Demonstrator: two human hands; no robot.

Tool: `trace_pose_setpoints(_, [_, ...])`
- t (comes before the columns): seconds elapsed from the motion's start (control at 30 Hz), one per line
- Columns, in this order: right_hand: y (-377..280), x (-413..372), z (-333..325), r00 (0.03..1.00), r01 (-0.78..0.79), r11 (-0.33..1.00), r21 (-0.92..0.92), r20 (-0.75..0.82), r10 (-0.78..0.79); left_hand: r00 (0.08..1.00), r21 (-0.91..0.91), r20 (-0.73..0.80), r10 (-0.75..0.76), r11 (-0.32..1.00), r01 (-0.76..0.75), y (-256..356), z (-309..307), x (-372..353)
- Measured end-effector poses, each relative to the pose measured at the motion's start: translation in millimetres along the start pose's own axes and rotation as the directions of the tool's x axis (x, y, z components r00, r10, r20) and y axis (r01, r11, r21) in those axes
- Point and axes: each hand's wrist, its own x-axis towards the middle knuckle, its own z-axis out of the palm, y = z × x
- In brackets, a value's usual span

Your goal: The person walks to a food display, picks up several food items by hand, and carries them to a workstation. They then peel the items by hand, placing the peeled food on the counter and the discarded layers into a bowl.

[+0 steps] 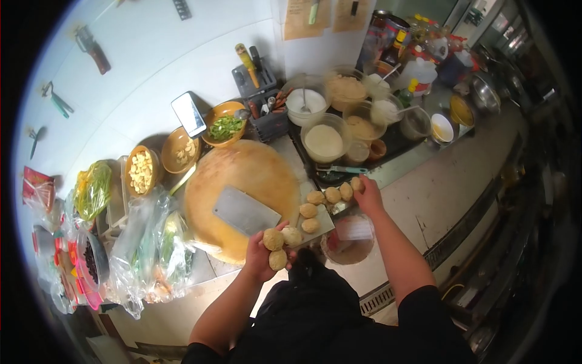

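Note:
My left hand (262, 255) is closed around a cluster of small round potatoes (276, 247) at the near edge of the round wooden chopping board (242, 173). My right hand (368, 195) reaches out to the right and pinches one potato (356, 184) at the end of a row of potatoes (327, 197) lying along a metal tray (322, 225). Two more potatoes (309, 217) sit on that tray between my hands. A cleaver (245, 210) lies flat on the board.
Bowls of chopped vegetables (225, 127), a phone (188, 114), a knife rack (257, 82) and tubs of seasoning (324, 142) line the back. Plastic bags of greens (151, 249) fill the left. A round container (350, 239) stands below the tray.

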Motion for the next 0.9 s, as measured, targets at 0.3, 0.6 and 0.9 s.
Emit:
trace_pose_setpoints(0.3, [-39, -52, -2, 0.975, -0.002, 0.986, 0.165, -0.218, 0.038, 0.999, -0.056, 0.007, 0.053, 0.997, -0.053, -5, 7, 2])
trace_pose_setpoints(0.6, [-174, -171, -14, 0.971, 0.231, 0.938, 0.257, 0.0, -0.239, 0.992, -0.035, 0.065, 0.107, 0.994, -0.104, -21, 51, 44])
trace_pose_setpoints(0.9, [-119, -182, -31, 0.994, -0.063, 0.788, 0.612, 0.11, -0.006, 0.997, 0.002, 0.057, 0.047, 0.999, -0.047, -25, 63, 49])
